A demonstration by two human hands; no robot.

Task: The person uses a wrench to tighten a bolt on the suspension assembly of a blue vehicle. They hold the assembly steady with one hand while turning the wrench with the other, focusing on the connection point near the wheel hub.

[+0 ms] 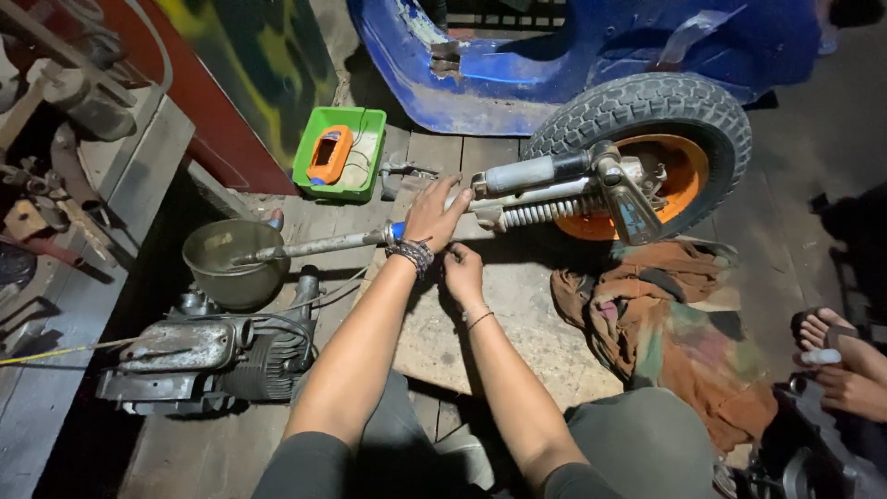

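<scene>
- The left hand (432, 214) lay with its fingers spread and wrapped over the top of the long grey steel steering tube of a scooter front fork (370, 240), pressing it down where a blue band ringed the tube, seemingly to stop it rolling.
- The right hand (462, 268) sat just below the tube on the worn brown cardboard sheet (480, 342), fingers curled in tight; whether they pinched some small part I could not tell.
- The fork lay flat across the cardboard (probably to keep grease off the planks), its coil spring (545, 213) and orange-rimmed knobbly black tyre (656, 120) off to the right.
- The tube's far end rested over a dull round metal bowl (231, 263), beside a dusty grey engine block (208, 356).
- Near the wheel lay a crumpled brown rag (674, 323); farther back stood a green plastic tray (342, 152).
</scene>
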